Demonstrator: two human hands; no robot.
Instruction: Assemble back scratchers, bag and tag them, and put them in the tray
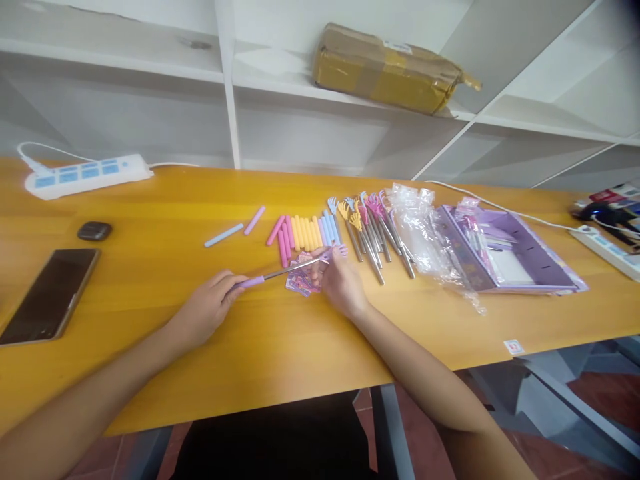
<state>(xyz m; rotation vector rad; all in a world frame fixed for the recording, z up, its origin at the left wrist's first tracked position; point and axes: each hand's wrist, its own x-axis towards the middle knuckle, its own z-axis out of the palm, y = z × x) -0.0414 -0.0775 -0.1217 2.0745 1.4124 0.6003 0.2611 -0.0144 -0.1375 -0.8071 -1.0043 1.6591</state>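
Note:
Between my two hands is a back scratcher [283, 269] with a metal rod and a purple handle. My left hand [213, 303] is closed round the handle. My right hand [343, 283] grips the other end, near its purple claw head. Under the rod lie small printed pink cards [303, 283]. Just behind are rows of loose coloured handle tubes: pink [285, 243], yellow [306, 233] and blue [331, 228]. To their right, several metal rods with claw heads [373, 230] lie in a pile. A blue tube [223, 235] and a purple tube [255, 220] lie apart on the left.
Clear plastic bags [425, 230] lie beside a purple box [525, 250] on the wooden table [280, 360]. On the left are a phone [50, 293], a small black case [94, 231] and a power strip [90, 175]. A taped carton [387, 70] sits on the shelf above.

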